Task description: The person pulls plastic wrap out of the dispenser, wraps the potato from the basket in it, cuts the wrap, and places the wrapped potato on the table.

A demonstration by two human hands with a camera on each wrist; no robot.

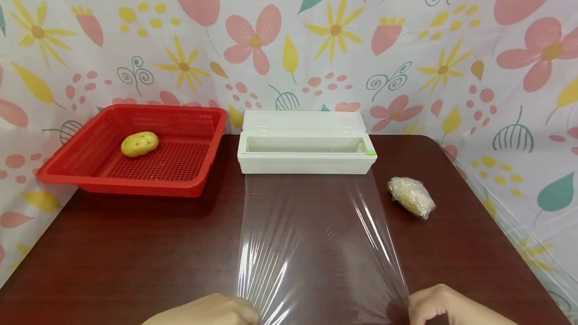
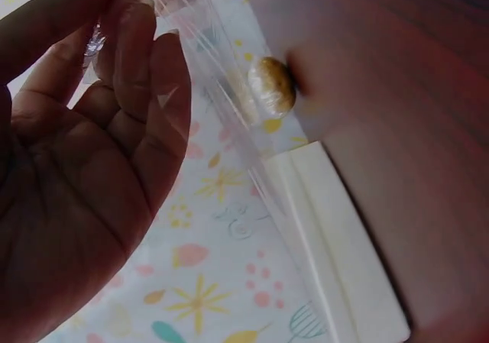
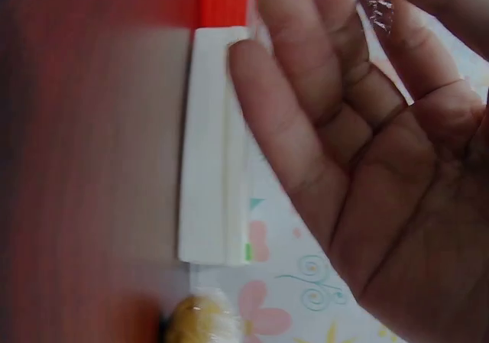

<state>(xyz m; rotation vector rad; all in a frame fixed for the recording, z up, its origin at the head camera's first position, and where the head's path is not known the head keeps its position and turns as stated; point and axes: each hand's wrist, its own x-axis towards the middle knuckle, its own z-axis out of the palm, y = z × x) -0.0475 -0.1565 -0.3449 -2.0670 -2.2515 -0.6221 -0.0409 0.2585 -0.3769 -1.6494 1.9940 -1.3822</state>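
Observation:
A sheet of clear cling film (image 1: 311,234) stretches from the front of a white dispenser box (image 1: 307,165) toward me. My left hand (image 1: 212,311) pinches the film's near left edge, and my right hand (image 1: 444,306) pinches its near right edge. In the left wrist view, the fingers of the left hand (image 2: 84,144) come together with the thumb on the film. The right wrist view shows the right hand (image 3: 374,144) bent in the same way, with a bit of film at its fingertips. The box's lid (image 1: 303,121) is raised.
A red plastic basket (image 1: 135,187) at the back left holds one bare potato (image 1: 140,143). Right of the film lies a potato wrapped in film (image 1: 412,197). A small green slider (image 1: 370,153) sits on the box. Behind the dark wooden table (image 1: 135,245) hangs a flowered cloth (image 1: 298,34).

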